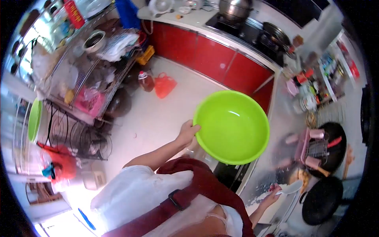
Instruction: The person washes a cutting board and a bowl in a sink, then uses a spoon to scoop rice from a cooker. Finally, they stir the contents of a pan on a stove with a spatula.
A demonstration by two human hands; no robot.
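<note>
A large bright green plastic basin (233, 128) is held out in front of me, its open top towards the camera. My left hand (187, 133) grips its rim on the left, thumb over the edge. At the lower right, my right hand (271, 197) is closed round the handle of a kitchen knife (291, 188), whose broad, pale blade points right. Bright glare blurs the blade's edges. Below that hand lies a white cutting board (274, 211), with small reddish pieces and pale bits near the fingers. No food shows inside the basin.
A steel counter (282, 126) runs along the right, with a pink rack (304, 146), a dark wok (333, 146) and a black pan (323, 200). Pots stand on the stove (244, 33). A wire shelf (114, 85) is left; an oil bottle (146, 81) and red bag (164, 85) lie floorside.
</note>
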